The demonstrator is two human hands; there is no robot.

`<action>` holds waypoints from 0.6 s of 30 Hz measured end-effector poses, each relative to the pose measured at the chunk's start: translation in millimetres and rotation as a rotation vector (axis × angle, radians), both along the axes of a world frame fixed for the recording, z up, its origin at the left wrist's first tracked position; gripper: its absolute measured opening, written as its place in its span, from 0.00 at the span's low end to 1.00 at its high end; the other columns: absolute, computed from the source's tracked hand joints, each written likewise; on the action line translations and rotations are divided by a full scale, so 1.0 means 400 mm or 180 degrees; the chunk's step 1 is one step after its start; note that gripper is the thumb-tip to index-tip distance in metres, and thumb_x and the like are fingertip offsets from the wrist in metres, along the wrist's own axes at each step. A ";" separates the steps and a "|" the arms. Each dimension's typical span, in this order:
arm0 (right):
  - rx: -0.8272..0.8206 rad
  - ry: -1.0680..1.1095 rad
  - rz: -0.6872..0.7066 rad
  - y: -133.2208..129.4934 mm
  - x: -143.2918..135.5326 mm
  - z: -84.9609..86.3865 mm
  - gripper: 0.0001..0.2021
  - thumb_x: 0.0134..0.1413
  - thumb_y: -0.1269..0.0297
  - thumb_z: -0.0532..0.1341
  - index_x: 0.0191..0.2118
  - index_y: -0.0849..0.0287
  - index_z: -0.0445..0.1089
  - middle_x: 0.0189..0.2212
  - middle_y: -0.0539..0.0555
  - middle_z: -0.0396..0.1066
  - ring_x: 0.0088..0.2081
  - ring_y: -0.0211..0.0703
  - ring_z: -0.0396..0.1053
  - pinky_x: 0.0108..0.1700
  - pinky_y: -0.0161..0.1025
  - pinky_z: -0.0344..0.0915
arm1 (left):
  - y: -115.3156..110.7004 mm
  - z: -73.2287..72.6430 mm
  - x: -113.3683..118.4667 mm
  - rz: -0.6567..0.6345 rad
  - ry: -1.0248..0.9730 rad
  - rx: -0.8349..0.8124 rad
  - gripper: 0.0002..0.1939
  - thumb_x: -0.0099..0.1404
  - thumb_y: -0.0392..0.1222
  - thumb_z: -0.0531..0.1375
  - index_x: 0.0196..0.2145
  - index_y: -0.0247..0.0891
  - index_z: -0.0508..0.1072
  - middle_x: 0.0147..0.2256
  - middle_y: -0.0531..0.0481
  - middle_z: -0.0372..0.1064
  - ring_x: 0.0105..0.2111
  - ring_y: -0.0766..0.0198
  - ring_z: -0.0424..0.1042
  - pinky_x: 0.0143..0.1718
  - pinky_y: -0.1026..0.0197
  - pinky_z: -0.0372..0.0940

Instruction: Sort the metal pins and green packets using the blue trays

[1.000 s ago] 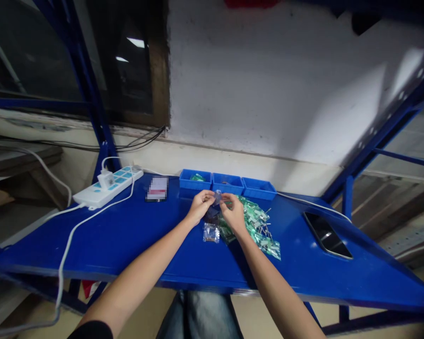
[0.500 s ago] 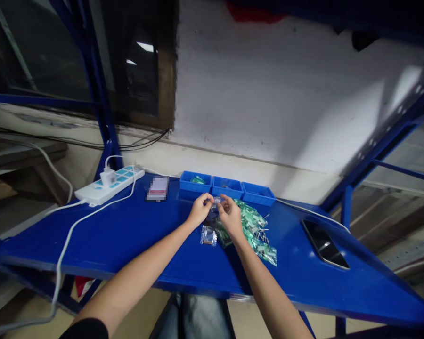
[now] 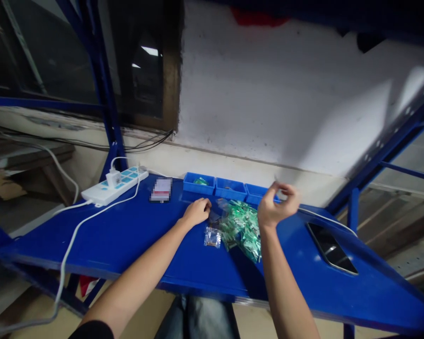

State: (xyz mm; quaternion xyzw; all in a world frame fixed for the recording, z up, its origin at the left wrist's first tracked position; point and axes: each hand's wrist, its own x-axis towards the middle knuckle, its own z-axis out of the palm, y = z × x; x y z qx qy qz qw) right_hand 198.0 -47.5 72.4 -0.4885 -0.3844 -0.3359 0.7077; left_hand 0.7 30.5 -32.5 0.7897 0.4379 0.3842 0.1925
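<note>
My left hand (image 3: pixel 198 211) rests low over the table with its fingers curled closed; what they hold, if anything, is hidden. Right beside its fingertips lies a dark packet (image 3: pixel 215 217). My right hand (image 3: pixel 278 205) is raised above the right side of the pile, thumb and forefinger pinched together; something tiny may be at the tips, too blurred to name. Between the hands spreads a pile of small green packets (image 3: pixel 243 226) in clear plastic. A single small clear bag (image 3: pixel 212 237) with something brownish inside lies at the pile's left front.
Three blue bins stand in a row at the back: left bin (image 3: pixel 198 184) with green packets, middle bin (image 3: pixel 230 189), and right bin (image 3: pixel 256 193), partly behind my right hand. A power strip (image 3: pixel 115 186) with a cable is at left, a phone (image 3: pixel 332 248) at right.
My hands, together before at a small clear item over the pile, are now apart. The right one has moved up and right; the left has stayed near the dark packet. The view has shifted slightly.
</note>
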 end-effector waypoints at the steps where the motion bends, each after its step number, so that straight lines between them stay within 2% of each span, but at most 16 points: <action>1: 0.0251 -0.0137 -0.0243 -0.011 0.005 0.032 0.03 0.55 0.64 0.56 0.33 0.57 0.65 0.29 0.56 0.64 0.35 0.47 0.64 0.40 0.49 0.63 | -0.005 0.003 0.000 -0.0078 0.0069 0.0001 0.06 0.55 0.35 0.59 0.31 0.41 0.74 0.32 0.50 0.70 0.32 0.60 0.70 0.34 0.63 0.62; 4: 0.0622 -0.0218 -0.0678 -0.024 0.009 0.091 0.04 0.57 0.65 0.54 0.36 0.56 0.65 0.31 0.57 0.62 0.37 0.49 0.63 0.39 0.51 0.62 | -0.010 0.014 -0.007 -0.0347 0.0231 -0.0060 0.08 0.55 0.45 0.62 0.34 0.45 0.75 0.34 0.51 0.70 0.34 0.61 0.71 0.34 0.64 0.62; 6: 0.0400 -0.0243 -0.0602 -0.007 0.004 0.084 0.06 0.58 0.65 0.53 0.38 0.57 0.65 0.33 0.59 0.62 0.40 0.50 0.62 0.42 0.52 0.60 | -0.007 0.020 -0.015 -0.0526 0.0323 -0.0131 0.12 0.51 0.48 0.65 0.35 0.47 0.75 0.36 0.52 0.70 0.36 0.60 0.71 0.35 0.65 0.62; 8: -0.0368 -0.0456 -0.0205 0.028 -0.007 0.037 0.09 0.58 0.64 0.52 0.41 0.58 0.67 0.35 0.60 0.64 0.43 0.52 0.61 0.44 0.53 0.57 | -0.002 0.024 -0.021 -0.0624 0.0387 -0.0194 0.13 0.47 0.46 0.67 0.34 0.47 0.76 0.37 0.52 0.70 0.36 0.60 0.71 0.34 0.66 0.62; 11: -0.2118 -0.0865 0.0475 0.083 -0.027 -0.073 0.12 0.53 0.59 0.58 0.42 0.56 0.69 0.35 0.61 0.66 0.47 0.58 0.58 0.44 0.55 0.54 | -0.001 0.023 -0.020 -0.0587 0.0387 -0.0239 0.11 0.47 0.43 0.66 0.32 0.44 0.75 0.36 0.52 0.68 0.33 0.62 0.70 0.32 0.66 0.61; 12: -0.2532 -0.0895 0.0582 0.095 -0.033 -0.108 0.13 0.51 0.58 0.60 0.42 0.56 0.70 0.37 0.62 0.67 0.48 0.61 0.56 0.44 0.56 0.53 | -0.001 0.021 -0.018 -0.0546 0.0361 -0.0245 0.10 0.48 0.42 0.66 0.31 0.44 0.75 0.35 0.52 0.68 0.32 0.62 0.70 0.32 0.66 0.62; 13: -0.2779 -0.0875 0.0618 0.103 -0.039 -0.136 0.15 0.48 0.58 0.62 0.42 0.57 0.70 0.38 0.63 0.67 0.49 0.62 0.55 0.45 0.57 0.51 | -0.001 0.018 -0.016 -0.0504 0.0323 -0.0252 0.09 0.48 0.42 0.66 0.30 0.43 0.74 0.33 0.53 0.67 0.31 0.62 0.69 0.32 0.66 0.62; 15: -0.2877 -0.0815 0.0711 0.107 -0.049 -0.173 0.15 0.49 0.57 0.61 0.42 0.56 0.71 0.41 0.63 0.68 0.50 0.63 0.54 0.46 0.56 0.51 | -0.001 0.009 -0.009 -0.0416 0.0197 -0.0258 0.08 0.48 0.38 0.65 0.30 0.43 0.73 0.31 0.53 0.67 0.31 0.62 0.69 0.33 0.65 0.62; 18: -0.2736 -0.0606 0.1288 0.099 -0.066 -0.188 0.12 0.51 0.57 0.59 0.39 0.55 0.72 0.36 0.60 0.70 0.47 0.57 0.58 0.46 0.51 0.52 | 0.004 -0.004 -0.002 -0.0282 -0.0115 -0.0278 0.10 0.51 0.31 0.61 0.32 0.43 0.72 0.32 0.53 0.67 0.33 0.62 0.68 0.36 0.64 0.62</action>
